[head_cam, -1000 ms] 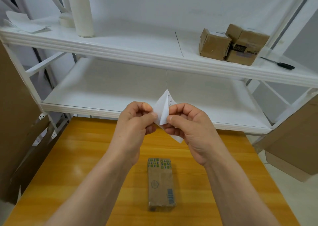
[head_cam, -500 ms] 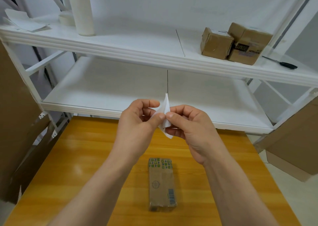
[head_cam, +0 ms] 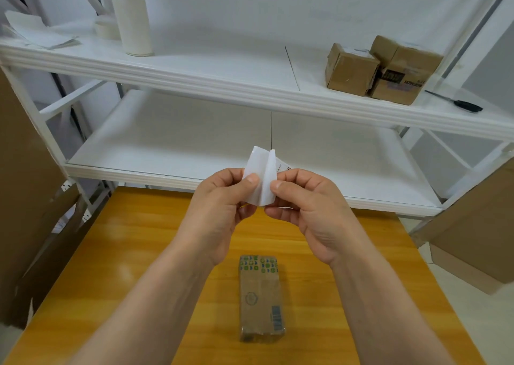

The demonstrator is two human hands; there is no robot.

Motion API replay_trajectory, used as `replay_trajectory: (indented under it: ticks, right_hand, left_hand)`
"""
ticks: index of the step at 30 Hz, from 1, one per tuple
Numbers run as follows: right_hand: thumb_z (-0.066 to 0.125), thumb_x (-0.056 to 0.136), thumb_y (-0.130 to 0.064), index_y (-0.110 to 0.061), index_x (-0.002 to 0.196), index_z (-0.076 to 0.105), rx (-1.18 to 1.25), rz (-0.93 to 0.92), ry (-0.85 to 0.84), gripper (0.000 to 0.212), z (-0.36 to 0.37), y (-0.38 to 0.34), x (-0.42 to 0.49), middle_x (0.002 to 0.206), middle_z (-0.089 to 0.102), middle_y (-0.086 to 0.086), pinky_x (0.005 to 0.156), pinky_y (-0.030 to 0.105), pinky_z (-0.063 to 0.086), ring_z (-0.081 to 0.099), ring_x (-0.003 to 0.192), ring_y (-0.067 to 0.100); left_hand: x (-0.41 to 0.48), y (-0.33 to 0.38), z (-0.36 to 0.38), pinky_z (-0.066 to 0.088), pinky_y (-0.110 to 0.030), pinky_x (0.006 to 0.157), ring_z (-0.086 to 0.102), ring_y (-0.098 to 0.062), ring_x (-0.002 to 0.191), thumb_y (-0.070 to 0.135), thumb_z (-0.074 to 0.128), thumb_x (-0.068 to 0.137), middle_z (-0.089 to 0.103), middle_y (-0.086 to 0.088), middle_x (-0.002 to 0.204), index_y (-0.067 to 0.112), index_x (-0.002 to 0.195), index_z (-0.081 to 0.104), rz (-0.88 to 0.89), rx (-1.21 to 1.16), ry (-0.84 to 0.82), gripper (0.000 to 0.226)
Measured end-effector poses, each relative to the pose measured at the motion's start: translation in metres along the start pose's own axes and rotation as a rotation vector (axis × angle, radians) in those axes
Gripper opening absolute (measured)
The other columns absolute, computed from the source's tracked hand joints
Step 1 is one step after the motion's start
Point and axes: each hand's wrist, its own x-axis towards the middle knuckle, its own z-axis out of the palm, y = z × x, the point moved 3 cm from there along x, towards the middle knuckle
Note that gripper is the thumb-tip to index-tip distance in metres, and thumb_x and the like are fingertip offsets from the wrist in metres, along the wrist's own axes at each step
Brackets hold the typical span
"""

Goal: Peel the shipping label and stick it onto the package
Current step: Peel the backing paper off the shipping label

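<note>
White and glossy, the small paper shipping label (head_cam: 261, 179) is held up in the air between both hands, above the far end of the worktop. Half a second ago it was pinched nearly shut into one narrow fold; now it has opened into two flaps that part at the top like a V, with a strip of printed text showing at 1 o'clock. That spread suggests the sticker is starting to come away from its backing — the peel looks begun, not finished.

At 9 o'clock from the label, the left hand (head_cam: 222, 211) pinches the left flap, thumb tip pressed on its face. At 3 o'clock, the right hand (head_cam: 308, 211) pinches the other side, its fingers (head_cam: 294, 177) curled behind.

Down at 6 o'clock, well apart from both hands, the narrow brown cardboard package (head_cam: 260, 299) with green and blue dots at its far end lies flat on the orange wooden worktop (head_cam: 133, 253) — bare of any label yet. White metal shelving (head_cam: 194, 78) stands beyond.
</note>
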Motion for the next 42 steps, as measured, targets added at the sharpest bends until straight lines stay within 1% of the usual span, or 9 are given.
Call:
replay_trajectory:
  ticks: [7, 11, 18, 22, 27, 32, 37, 40, 42]
  right_hand:
    - [0.064, 0.09, -0.004, -0.011, 0.084, 0.067, 0.029, 0.021, -0.004, 0.01, -0.0005, 0.0012, 0.0011, 0.087, 0.07, 0.009, 0.072, 0.035, 0.058, 0.065, 0.076, 0.02]
    - [0.064, 0.09, -0.006, -0.014, 0.084, 0.066, -0.02, 0.002, -0.029, 0.01, 0.0, 0.0007, 0.0004, 0.087, 0.07, 0.007, 0.076, 0.036, 0.058, 0.066, 0.079, 0.019]
    - [0.059, 0.091, -0.002, -0.012, 0.081, 0.062, 0.051, 0.011, -0.042, 0.014, 0.0006, -0.0025, 0.0, 0.083, 0.068, 0.008, 0.071, 0.036, 0.058, 0.065, 0.074, 0.019]
    - [0.061, 0.092, -0.007, -0.008, 0.094, 0.066, 0.024, -0.011, -0.066, 0.005, 0.0015, -0.0019, 0.0005, 0.09, 0.072, 0.01, 0.078, 0.039, 0.058, 0.069, 0.084, 0.022]
    - [0.073, 0.086, -0.013, -0.007, 0.101, 0.069, -0.059, -0.054, -0.029, 0.017, 0.0016, -0.0001, 0.0011, 0.09, 0.076, 0.007, 0.08, 0.035, 0.058, 0.072, 0.084, 0.017]
    - [0.067, 0.088, -0.005, 0.0, 0.104, 0.068, 0.029, -0.018, -0.001, 0.017, -0.0056, -0.0002, 0.0015, 0.095, 0.077, 0.011, 0.085, 0.039, 0.059, 0.074, 0.09, 0.024]
    - [0.063, 0.088, -0.001, 0.001, 0.108, 0.065, 0.03, 0.0, -0.008, 0.02, -0.0039, -0.0014, 0.0002, 0.098, 0.075, 0.013, 0.081, 0.038, 0.06, 0.072, 0.088, 0.023]
    - [0.064, 0.088, -0.002, 0.005, 0.111, 0.062, 0.006, -0.012, 0.0, 0.024, -0.0034, -0.0014, -0.0003, 0.105, 0.074, 0.019, 0.083, 0.04, 0.061, 0.072, 0.093, 0.026]
    - [0.064, 0.088, -0.002, 0.004, 0.111, 0.063, 0.007, -0.016, -0.007, 0.024, -0.0036, -0.0019, -0.0006, 0.103, 0.075, 0.016, 0.081, 0.038, 0.06, 0.072, 0.091, 0.025]
  left_hand:
    - [0.0022, -0.0013, -0.0007, 0.048, -0.025, 0.06, 0.062, -0.015, 0.071, 0.004, 0.055, 0.093, 0.072, -0.005, 0.088, 0.009, 0.104, 0.063, -0.042, 0.001, 0.046, 0.015]
    - [0.0023, 0.0002, 0.0011, 0.046, -0.027, 0.063, 0.061, -0.012, 0.067, 0.017, 0.064, 0.09, 0.071, -0.002, 0.084, 0.008, 0.107, 0.063, -0.055, 0.032, 0.0, 0.02]
    - [0.0037, -0.0014, 0.0, 0.047, -0.028, 0.065, 0.061, -0.016, 0.073, 0.011, 0.062, 0.091, 0.072, -0.004, 0.086, 0.008, 0.104, 0.069, -0.024, 0.028, 0.012, 0.015]
    - [0.0013, 0.0027, 0.0028, 0.05, -0.03, 0.064, 0.063, -0.015, 0.072, 0.013, 0.064, 0.091, 0.071, -0.002, 0.084, 0.013, 0.098, 0.067, 0.165, 0.228, 0.098, 0.007]
    - [-0.0018, 0.0077, 0.005, 0.053, -0.04, 0.066, 0.061, -0.014, 0.07, 0.017, 0.068, 0.088, 0.068, 0.001, 0.079, 0.019, 0.089, 0.065, 0.357, 0.465, 0.165, 0.004]
    - [-0.0017, 0.007, 0.0016, 0.05, -0.021, 0.06, 0.065, -0.01, 0.075, 0.012, 0.061, 0.094, 0.071, 0.002, 0.087, 0.017, 0.099, 0.066, 0.203, 0.269, 0.098, 0.009]
    - [-0.0001, 0.0051, -0.001, 0.051, -0.031, 0.068, 0.067, -0.019, 0.086, 0.009, 0.059, 0.091, 0.072, -0.004, 0.101, 0.017, 0.111, 0.062, 0.104, 0.164, 0.047, 0.022]
    - [-0.0008, 0.0035, 0.0021, 0.05, -0.028, 0.067, 0.067, -0.015, 0.083, 0.023, 0.072, 0.081, 0.073, -0.003, 0.1, 0.016, 0.114, 0.061, 0.058, 0.136, -0.017, 0.035]
    - [-0.0013, 0.0035, 0.0029, 0.05, -0.026, 0.064, 0.066, -0.014, 0.079, 0.021, 0.07, 0.085, 0.073, -0.002, 0.094, 0.014, 0.111, 0.064, 0.061, 0.132, -0.016, 0.027]
